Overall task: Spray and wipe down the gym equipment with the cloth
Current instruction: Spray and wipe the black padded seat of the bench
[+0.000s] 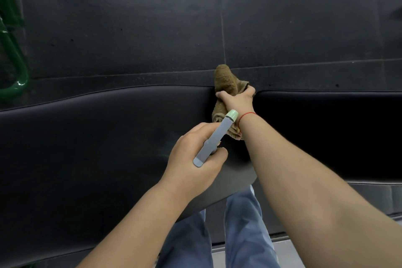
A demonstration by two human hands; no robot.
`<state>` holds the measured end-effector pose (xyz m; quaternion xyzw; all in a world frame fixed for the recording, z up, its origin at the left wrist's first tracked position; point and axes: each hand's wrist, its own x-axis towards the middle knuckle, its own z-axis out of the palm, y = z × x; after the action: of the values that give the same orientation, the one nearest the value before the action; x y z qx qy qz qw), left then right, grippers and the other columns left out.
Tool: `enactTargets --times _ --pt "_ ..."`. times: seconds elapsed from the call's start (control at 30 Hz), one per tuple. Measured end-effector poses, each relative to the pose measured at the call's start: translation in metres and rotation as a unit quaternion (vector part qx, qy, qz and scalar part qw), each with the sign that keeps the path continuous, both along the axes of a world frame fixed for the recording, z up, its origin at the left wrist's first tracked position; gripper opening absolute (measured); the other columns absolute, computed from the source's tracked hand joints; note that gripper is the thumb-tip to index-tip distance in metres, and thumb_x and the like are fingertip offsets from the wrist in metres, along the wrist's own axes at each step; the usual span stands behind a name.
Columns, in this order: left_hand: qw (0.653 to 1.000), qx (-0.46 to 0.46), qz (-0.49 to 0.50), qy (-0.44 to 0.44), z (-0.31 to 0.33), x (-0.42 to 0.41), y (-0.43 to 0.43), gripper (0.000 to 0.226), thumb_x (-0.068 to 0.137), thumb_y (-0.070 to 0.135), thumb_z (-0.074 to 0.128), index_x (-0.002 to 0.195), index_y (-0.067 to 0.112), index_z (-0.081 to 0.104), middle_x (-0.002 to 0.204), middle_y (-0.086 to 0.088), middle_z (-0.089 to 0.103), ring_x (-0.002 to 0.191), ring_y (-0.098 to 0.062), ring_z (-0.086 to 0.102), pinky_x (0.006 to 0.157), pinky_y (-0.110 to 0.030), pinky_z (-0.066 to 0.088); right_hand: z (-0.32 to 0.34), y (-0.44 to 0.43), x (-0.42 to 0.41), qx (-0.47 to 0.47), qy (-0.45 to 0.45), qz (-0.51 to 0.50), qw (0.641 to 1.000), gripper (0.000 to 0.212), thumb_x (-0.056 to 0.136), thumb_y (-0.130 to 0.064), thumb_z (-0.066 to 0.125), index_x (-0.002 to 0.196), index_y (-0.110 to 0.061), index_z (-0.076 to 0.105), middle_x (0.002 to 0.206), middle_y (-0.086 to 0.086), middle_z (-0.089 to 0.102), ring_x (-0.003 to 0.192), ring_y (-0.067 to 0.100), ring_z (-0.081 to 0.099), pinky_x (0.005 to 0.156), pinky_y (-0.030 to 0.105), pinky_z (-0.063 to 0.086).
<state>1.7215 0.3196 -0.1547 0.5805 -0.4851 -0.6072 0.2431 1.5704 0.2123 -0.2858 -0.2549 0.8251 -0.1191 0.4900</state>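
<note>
The person's left hand (195, 154) is curled round a slim grey spray bottle (214, 139), which lies slanted across the fingers with its pale green cap (232, 115) pointing up and away towards the right wrist. The right hand (238, 100) reaches further out and grips a bunched brown cloth (226, 80), fingers closed over it. The cloth sits at the far edge of the black padded bench (97, 137), right at the gap where that pad meets a second black pad (326, 132). One end of the cloth sticks up past the edge over the floor, and another fold hangs below the hand, just behind the bottle's cap. A thin red string bracelet (247, 115) circles the right wrist. Blue trousers (245, 235) show below the bench between the forearms. Dark rubber floor tiles (130, 17) lie beyond, and a green metal tube frame (19, 72) stands at the far left
</note>
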Motion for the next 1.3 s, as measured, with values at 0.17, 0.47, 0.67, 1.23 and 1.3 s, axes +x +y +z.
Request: enactTargets --times 0.17,0.47,0.67,1.23,1.3 --pt "1.0 -0.008 -0.009 -0.003 0.002 -0.001 -0.002 0.037 0.091 0.006 0.066 0.098 0.041 0.061 0.089 0.006 0.059 0.083 -0.023 0.06 0.072 -0.051 0.054 0.007 -0.001 -0.011 0.082 0.045 0.082 0.992 0.097 0.081 -0.032 0.073 0.151 -0.015 0.009 0.146 0.014 0.04 0.125 0.036 0.051 0.104 0.05 0.046" --pt "0.999 -0.021 -0.025 -0.014 0.01 0.003 -0.007 0.029 0.083 0.014 0.059 0.107 0.028 0.069 0.094 0.01 0.063 0.089 -0.017 0.063 0.078 -0.051 0.055 0.005 0.074 -0.018 0.132 0.107 0.163 0.972 0.07 0.083 -0.021 0.065 0.137 -0.009 0.021 0.13 0.019 0.056 0.114 0.038 0.06 0.097 0.047 0.05" --pt "0.999 -0.019 -0.042 -0.014 0.011 0.007 0.002 0.024 0.083 0.013 0.059 0.104 0.023 0.068 0.091 0.005 0.06 0.084 -0.02 0.06 0.076 -0.053 0.054 0.014 0.128 -0.022 0.144 0.101 0.165 0.97 0.073 0.085 -0.018 0.062 0.142 -0.008 0.017 0.132 0.02 0.054 0.113 0.039 0.059 0.093 0.043 0.05" --pt "0.998 -0.021 -0.052 -0.018 0.009 0.003 0.036 0.03 0.086 0.011 0.064 0.112 0.026 0.069 0.1 0.011 0.066 0.097 -0.018 0.065 0.084 -0.048 0.057 0.02 0.104 -0.008 -0.04 0.063 0.092 0.993 0.073 0.093 -0.021 0.06 0.152 -0.02 0.017 0.138 0.012 0.054 0.117 0.032 0.059 0.1 0.049 0.049" --pt "0.999 -0.02 -0.043 -0.024 0.01 0.002 0.041 0.03 0.089 0.008 0.065 0.112 0.026 0.068 0.098 0.011 0.065 0.095 -0.018 0.064 0.084 -0.042 0.058 0.013 0.105 -0.007 -0.032 0.056 0.119 0.991 0.085 0.088 -0.025 0.065 0.153 -0.025 0.011 0.151 0.011 0.04 0.13 0.033 0.05 0.107 0.053 0.044"
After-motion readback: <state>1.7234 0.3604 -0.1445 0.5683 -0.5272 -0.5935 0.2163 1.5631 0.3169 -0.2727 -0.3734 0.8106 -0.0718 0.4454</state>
